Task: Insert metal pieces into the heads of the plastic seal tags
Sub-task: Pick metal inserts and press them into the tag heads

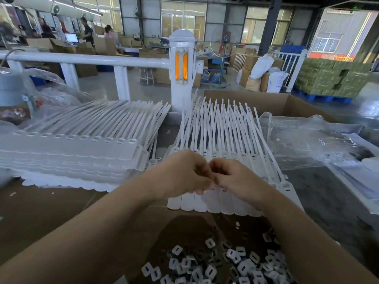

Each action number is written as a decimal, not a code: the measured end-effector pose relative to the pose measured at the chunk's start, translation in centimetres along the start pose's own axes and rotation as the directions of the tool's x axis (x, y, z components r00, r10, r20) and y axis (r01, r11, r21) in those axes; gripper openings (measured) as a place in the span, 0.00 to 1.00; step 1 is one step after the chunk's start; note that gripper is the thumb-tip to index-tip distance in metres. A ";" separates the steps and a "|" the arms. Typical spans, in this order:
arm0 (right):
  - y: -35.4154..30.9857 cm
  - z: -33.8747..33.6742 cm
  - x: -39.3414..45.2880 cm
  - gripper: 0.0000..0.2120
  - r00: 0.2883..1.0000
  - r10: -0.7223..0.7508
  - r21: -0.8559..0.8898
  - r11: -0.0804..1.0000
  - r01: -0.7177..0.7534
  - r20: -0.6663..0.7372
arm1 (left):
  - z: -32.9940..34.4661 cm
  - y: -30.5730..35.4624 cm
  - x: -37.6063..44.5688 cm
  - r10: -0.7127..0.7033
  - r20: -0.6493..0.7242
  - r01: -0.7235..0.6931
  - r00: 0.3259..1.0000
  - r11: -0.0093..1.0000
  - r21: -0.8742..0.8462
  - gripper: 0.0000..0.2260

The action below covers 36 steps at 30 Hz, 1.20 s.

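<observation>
my left hand (pixel 184 173) and right hand (pixel 235 177) meet, fingers curled together over the tag heads (pixel 223 190) at mid-bench; any pinched piece is hidden. risk: a skewed insert jams, or drops among the loose metal pieces (pixel 211 263) at the near edge.

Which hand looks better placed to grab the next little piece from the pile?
Probably the right hand: the pile of small pieces lies mostly beneath its forearm. Left hand sits slightly farther away.

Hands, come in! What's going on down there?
Left hand and right hand together, fingers pinched over seal tags. Pinched item hidden. Loose inserts below. Nothing blocking.
</observation>
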State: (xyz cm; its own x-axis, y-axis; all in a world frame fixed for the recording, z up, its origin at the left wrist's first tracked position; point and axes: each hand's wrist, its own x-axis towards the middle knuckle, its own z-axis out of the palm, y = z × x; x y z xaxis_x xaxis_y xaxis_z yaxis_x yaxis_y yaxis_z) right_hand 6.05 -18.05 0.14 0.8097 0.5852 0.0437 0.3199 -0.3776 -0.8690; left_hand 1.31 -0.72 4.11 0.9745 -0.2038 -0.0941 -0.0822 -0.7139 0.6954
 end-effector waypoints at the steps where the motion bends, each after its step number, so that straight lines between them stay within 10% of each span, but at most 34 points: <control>1: 0.0 0.0 0.0 0.05 1.000 0.006 -0.005 1.000 -0.006 -0.001 | -0.3 -0.3 0.0 0.027 -0.058 -0.030 0.998 0.998 -0.058 0.03; 36: 0.2 -0.1 0.1 0.05 0.999 -0.031 0.062 0.998 0.033 -0.040 | -0.4 -1.7 0.5 -0.041 -0.120 0.023 0.992 0.989 -0.148 0.05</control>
State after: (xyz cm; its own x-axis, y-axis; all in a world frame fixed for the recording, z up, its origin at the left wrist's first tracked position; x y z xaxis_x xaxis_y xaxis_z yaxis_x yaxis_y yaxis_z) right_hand 6.23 -18.18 0.05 0.8184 0.5675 0.0903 0.3158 -0.3128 -0.8958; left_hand 2.00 0.70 3.18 0.9951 -0.0924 -0.0359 -0.0282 -0.6116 0.7907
